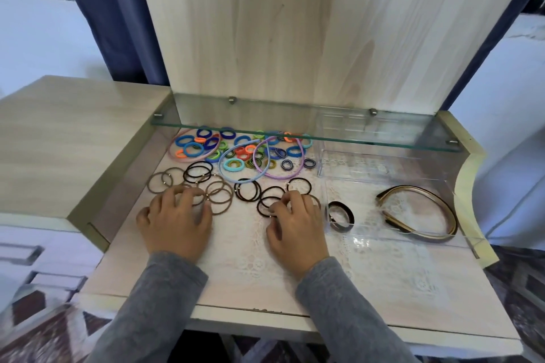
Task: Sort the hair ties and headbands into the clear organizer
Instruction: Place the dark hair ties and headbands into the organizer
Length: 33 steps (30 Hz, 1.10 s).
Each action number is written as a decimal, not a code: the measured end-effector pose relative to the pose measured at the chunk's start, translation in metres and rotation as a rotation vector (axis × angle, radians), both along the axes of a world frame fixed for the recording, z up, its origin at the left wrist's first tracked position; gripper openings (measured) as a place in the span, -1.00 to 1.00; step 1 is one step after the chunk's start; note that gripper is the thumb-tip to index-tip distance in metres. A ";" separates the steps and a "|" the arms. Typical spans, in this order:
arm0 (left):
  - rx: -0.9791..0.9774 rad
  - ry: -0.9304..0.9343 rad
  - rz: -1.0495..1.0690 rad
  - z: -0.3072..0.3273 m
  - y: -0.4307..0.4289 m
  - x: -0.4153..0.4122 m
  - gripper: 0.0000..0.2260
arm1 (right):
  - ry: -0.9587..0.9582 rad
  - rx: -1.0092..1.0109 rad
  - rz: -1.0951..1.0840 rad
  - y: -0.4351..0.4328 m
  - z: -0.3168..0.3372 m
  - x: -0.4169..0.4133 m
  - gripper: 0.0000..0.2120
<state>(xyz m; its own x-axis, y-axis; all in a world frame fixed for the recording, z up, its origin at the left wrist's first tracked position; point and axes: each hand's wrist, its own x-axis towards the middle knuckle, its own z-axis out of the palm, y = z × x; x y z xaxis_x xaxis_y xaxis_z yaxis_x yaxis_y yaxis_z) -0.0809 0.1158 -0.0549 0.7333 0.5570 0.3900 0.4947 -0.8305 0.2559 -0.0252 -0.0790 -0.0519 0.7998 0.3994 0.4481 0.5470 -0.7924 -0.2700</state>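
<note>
Left hand (177, 221): fingers apart, tips down on the thin brown elastic hair ties (219, 194), flat on the counter (265, 289). No curl around anything.
Right hand (298, 224): fingertips drawn together over the thin black elastic hair ties (249, 190). Probably a pinch, but it's too blurry to confirm.
Clear acrylic organizer (413, 240) is just right of the right hand. It already holds the gold-and-brown rigid headbands (418, 212) and one dark coiled band (340, 216).
Handling: the elastics are near weightless, limp and overlapping, so they'll snag and drag neighbours. Rake several into a bunch, then pinch across the cords, not at the metal joint.
Bright terry-cloth hair ties (236, 147) under the glass shelf (295, 124) are soft and grippy; scoop by the handful.
Pastel plastic headbands (280, 175) are stiff and springy; take them at the arch top.
</note>
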 end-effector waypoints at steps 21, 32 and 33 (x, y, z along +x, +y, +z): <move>-0.160 0.221 0.116 0.021 -0.001 0.008 -0.79 | 0.029 0.140 0.307 0.003 -0.001 -0.013 -0.95; -0.136 0.184 0.078 0.022 -0.006 0.011 -0.88 | 0.167 0.302 0.190 -0.002 -0.007 0.002 -0.85; -0.133 0.168 0.072 0.020 -0.006 0.012 -0.88 | 0.174 0.283 0.175 -0.003 -0.008 0.004 -0.85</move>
